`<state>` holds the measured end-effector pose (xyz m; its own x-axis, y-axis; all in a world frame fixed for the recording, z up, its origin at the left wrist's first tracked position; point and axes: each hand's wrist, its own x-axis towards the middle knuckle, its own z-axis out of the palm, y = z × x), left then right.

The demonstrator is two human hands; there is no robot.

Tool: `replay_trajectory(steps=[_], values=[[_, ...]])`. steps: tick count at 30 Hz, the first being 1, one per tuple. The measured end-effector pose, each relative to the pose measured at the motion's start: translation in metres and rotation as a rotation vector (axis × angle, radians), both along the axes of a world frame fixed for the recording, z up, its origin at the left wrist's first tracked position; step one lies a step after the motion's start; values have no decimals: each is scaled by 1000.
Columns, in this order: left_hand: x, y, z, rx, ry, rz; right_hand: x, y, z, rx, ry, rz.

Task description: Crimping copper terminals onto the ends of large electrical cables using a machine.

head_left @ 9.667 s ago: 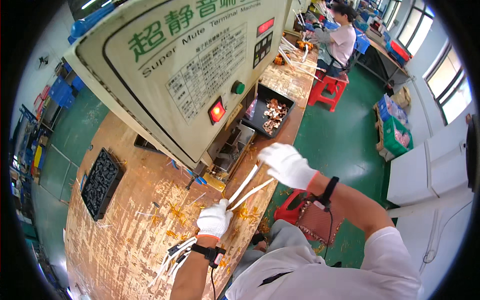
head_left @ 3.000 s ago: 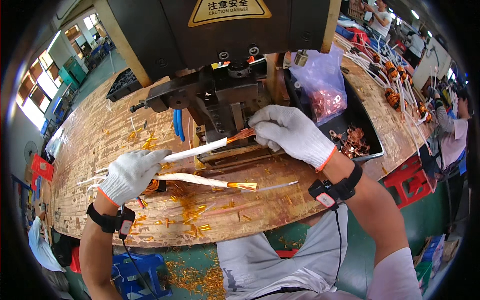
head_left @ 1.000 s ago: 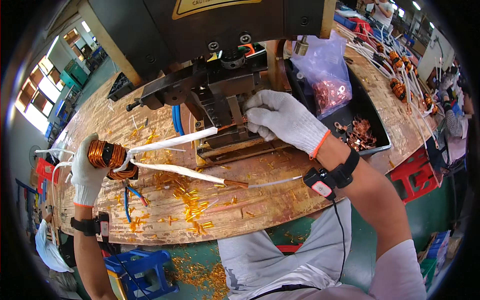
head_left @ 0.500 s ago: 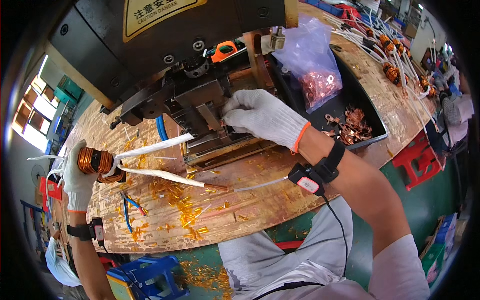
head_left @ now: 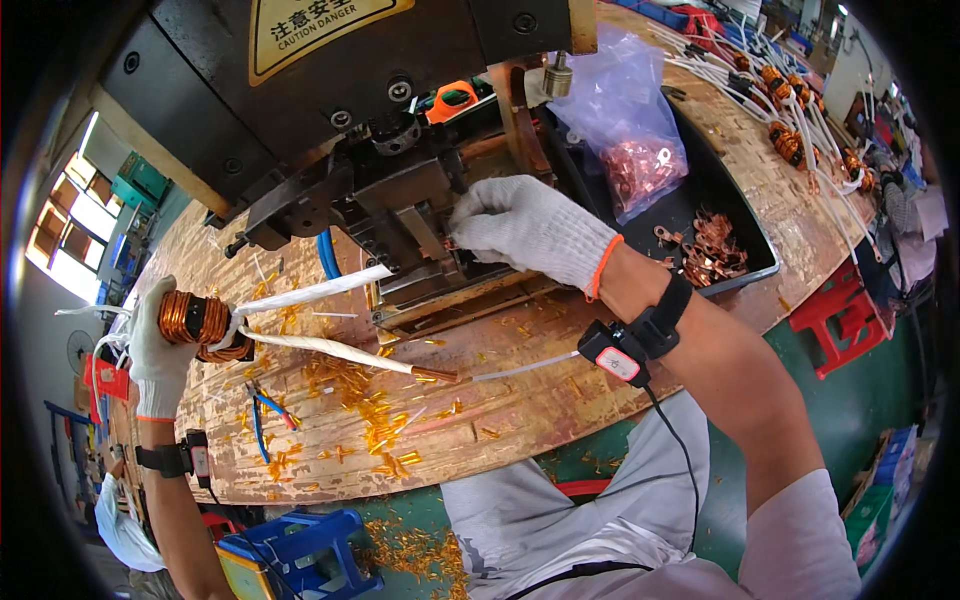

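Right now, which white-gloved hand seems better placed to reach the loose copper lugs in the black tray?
Probably the right hand, nearer the lugs; the left hand grips the copper-coloured wound coil.

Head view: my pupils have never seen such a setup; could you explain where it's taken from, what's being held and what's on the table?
A wide fisheye camera worn on the head looks down, so straight edges bend. There is no robot arm here. The gloved left hand holds a coil of copper wire with white leads; the upper lead points at the dark machine. The gloved right hand is at the machine too; whether it grips anything is hidden. On the wooden table lie yellow scraps and a black tray with copper pieces.
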<state>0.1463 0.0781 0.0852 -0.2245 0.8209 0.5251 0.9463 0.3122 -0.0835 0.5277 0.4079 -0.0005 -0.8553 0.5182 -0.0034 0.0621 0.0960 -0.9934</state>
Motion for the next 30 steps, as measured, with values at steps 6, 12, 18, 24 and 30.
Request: replay_trajectory(steps=[6,12,18,24,30], values=[[7,3,1,-6,-12,22,0,0,0,-14,3,-6],[-1,0,-1,0,-26,6,-1,0,0,-34,28,9],[3,0,-1,-11,-23,28,1,-2,5,-46,19,-7],[7,-6,-6,19,-17,2,2,0,1,0,16,9],[42,-24,-31,67,-114,60,43,-16,8,-134,-32,28]])
